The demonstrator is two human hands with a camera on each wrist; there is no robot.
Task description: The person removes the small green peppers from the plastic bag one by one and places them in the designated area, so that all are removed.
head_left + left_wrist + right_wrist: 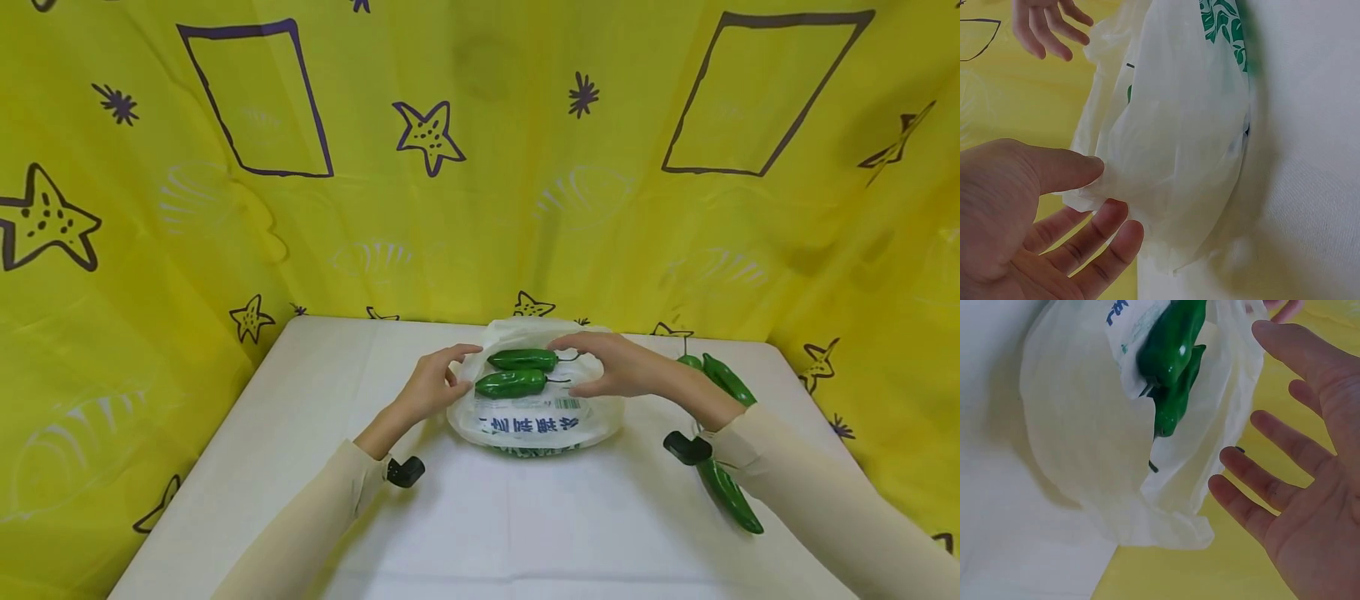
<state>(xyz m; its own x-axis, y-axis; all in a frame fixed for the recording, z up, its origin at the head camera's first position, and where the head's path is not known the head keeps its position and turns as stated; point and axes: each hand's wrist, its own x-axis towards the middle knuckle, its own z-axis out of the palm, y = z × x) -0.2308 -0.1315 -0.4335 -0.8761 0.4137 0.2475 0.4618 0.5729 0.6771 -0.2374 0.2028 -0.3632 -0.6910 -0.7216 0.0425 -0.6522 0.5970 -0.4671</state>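
Note:
A white translucent plastic bag [611,421] with blue lettering and a green leaf print lies on the table, its mouth spread. Two glossy green peppers [513,384] rest side by side in it, also visible in the right wrist view as green peppers [1169,347]. At the bag's left edge is my left hand [429,385], thumb and fingertips apart and touching the plastic; the left wrist view has this hand [1054,219] with relaxed fingers. My right hand [618,364] hovers at the bag's right side, fingers spread and holding nothing, as the right hand [1304,469] up close confirms.
More green peppers lie on the right of the white table [450,533], partly behind my right forearm: one pepper [729,379] farther back, another pepper [731,498] nearer. A yellow patterned curtain [495,233] encloses the back and sides.

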